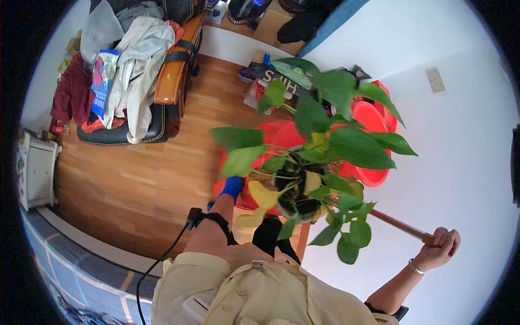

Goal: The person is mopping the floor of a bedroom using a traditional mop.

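Note:
My right hand point(443, 243), with a bracelet at the wrist, is closed around the wooden-coloured end of a long thin stick point(400, 224). The stick slants up and left until leaves hide its far end. My left hand does not show; the plant may cover it. In front of me stands a leafy potted plant point(359, 147), with large green leaves, several yellow ones and dark soil point(290, 183) in a pale round pot. Below the plant lies a large red plastic thing point(280, 132), partly hidden. A limb in a blue covering point(232, 187), seemingly a socked foot, shows beside it.
Clothes point(138, 69) are heaped on a black office chair point(148, 126) with wooden armrests, upper left. A red plastic basin point(375, 172) is by the white wall point(455, 154). Bags and a printed box point(260, 70) lie behind the plant. A small white cabinet point(38, 172) stands left; a black cable point(152, 266) hangs near me.

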{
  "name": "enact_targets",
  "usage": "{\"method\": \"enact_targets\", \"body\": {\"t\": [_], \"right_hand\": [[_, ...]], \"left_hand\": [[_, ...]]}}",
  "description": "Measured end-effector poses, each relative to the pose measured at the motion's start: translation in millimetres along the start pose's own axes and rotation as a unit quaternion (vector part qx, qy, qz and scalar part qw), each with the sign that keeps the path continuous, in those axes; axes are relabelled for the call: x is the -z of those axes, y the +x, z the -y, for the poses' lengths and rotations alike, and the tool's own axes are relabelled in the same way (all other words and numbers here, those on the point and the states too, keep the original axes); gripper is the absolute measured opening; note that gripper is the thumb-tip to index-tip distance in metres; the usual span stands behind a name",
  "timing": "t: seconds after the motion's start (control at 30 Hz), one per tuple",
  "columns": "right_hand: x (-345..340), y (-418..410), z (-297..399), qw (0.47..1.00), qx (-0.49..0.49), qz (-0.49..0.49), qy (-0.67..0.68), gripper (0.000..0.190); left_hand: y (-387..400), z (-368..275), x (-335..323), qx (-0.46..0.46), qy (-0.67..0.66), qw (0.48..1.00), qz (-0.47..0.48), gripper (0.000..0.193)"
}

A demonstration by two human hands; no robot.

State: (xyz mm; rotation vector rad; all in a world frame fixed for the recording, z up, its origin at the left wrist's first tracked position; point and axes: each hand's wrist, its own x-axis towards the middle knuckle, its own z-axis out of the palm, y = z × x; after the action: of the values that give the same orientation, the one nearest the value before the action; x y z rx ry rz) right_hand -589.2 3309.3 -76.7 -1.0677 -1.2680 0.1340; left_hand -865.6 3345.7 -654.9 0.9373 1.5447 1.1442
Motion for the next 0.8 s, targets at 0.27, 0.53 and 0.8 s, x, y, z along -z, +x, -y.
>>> {"method": "enact_targets", "body": {"t": [0.27,0.53,0.8], "right_hand": [[61.0,17.0,-17.2,0.997,-0.034,-0.066,0.024,0.008],[103.0,26.4,-40.4,0.996,-0.011,-0.077,0.031,0.014],[151.3,26.4,-64.2,0.992,0.021,-0.107,0.07,0.013]], "left_hand": [[-77.4,85.8,95.2,-0.042,0.091,0.984,0.144,0.04],[-41.4,118.1,144.1,-0.084,0.186,0.933,0.297,0.04],[-12.1,119.1,168.2,-0.078,0.286,0.868,0.398,0.04]]}}
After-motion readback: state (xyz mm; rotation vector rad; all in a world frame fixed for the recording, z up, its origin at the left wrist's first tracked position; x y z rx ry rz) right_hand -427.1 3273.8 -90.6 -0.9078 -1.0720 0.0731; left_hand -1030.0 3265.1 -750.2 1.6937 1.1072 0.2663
